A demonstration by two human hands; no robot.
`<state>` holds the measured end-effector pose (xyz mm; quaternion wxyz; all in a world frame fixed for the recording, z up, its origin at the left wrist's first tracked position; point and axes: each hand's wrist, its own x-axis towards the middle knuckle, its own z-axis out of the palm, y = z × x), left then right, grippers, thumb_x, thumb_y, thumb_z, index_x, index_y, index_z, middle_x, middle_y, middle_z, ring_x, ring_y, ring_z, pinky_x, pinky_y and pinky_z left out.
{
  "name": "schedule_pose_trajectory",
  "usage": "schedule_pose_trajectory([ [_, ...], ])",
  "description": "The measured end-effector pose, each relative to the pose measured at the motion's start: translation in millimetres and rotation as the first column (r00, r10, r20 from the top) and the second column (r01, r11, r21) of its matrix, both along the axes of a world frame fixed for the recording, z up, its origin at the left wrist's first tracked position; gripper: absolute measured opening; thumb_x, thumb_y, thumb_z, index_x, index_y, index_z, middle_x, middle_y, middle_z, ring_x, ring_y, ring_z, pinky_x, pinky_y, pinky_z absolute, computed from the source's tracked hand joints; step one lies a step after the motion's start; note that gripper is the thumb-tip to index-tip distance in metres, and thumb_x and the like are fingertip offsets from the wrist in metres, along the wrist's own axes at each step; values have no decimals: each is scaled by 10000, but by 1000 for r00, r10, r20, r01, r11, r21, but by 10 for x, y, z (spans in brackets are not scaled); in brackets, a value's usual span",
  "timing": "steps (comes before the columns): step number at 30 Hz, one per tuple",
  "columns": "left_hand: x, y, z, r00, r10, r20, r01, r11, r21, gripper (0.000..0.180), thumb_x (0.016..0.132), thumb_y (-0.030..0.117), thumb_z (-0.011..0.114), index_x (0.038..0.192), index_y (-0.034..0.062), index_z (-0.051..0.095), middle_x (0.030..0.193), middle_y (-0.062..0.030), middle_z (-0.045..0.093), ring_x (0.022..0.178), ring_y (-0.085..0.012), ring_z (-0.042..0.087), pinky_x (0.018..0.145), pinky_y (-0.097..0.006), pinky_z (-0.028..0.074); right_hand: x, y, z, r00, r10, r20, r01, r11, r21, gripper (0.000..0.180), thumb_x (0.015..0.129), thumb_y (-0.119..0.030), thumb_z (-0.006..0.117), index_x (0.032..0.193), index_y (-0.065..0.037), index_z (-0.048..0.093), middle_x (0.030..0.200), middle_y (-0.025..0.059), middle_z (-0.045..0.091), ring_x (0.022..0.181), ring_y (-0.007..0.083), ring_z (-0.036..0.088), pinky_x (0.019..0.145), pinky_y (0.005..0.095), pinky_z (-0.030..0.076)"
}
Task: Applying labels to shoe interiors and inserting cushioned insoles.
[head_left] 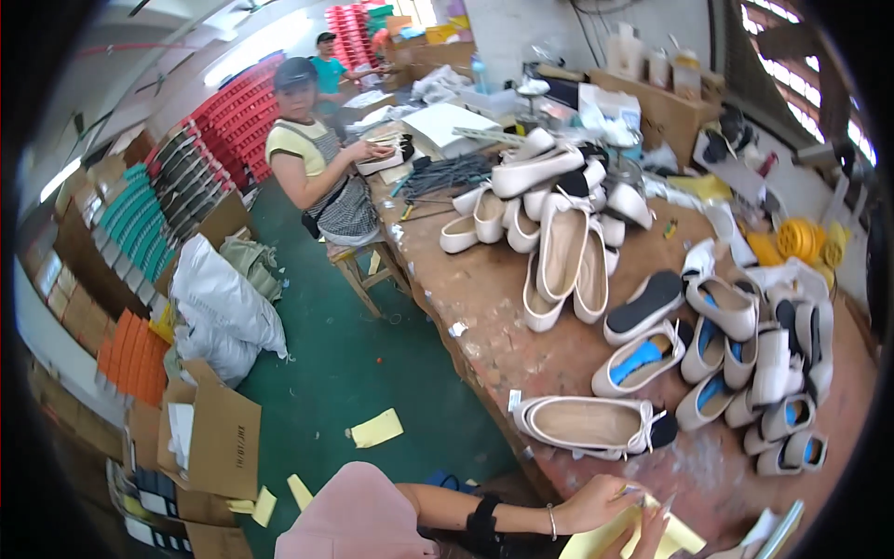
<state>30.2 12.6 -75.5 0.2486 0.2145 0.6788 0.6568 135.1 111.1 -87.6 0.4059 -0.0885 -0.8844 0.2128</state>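
One head-worn view on record, from the left unit of a side-by-side fisheye pair. The lens looks down from the wearer's head and across the workbench [494, 279], which runs from lower right toward the upper middle. Closest to the lens lies the pink garment [358, 512] at the lower edge; the left hand [594, 505] and right hand [652, 533] sit near, at lower right. Coverage is wide (corners fall to black), reaching the green floor [321, 391] and, farther off, the nearer co-worker [312, 163].
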Motion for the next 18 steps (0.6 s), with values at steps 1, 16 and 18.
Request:
schedule_pose_trajectory([
  [1,-5,-4,-40,999,-32,11,33,996,-85,274,996,185,562,1167,-3,663,1041,-163,731,934,-245,709,830,-332,524,36,1,22,1000,-6,31,7,1000,-13,601,870,-207,770,1334,93,534,1304,218,617,1266,407,540,1105,504,392],
  [16,-40,107,-454,995,-7,96,-6,990,138,325,978,302,598,986,-16,667,845,-65,677,777,-124,582,707,-334,477,26,60,257,992,-66,-106,38,969,-244,648,945,-216,670,1462,36,372,1189,204,631,1014,313,635,964,402,499],
  [18,12,85,-418,992,-17,123,19,1000,-15,362,976,321,602,930,-28,683,777,-81,677,722,-124,576,651,-347,471,32,83,219,993,-119,-6,119,993,25,680,940,-152,672,1489,39,319,1251,228,611,1019,313,640,951,389,518],
])
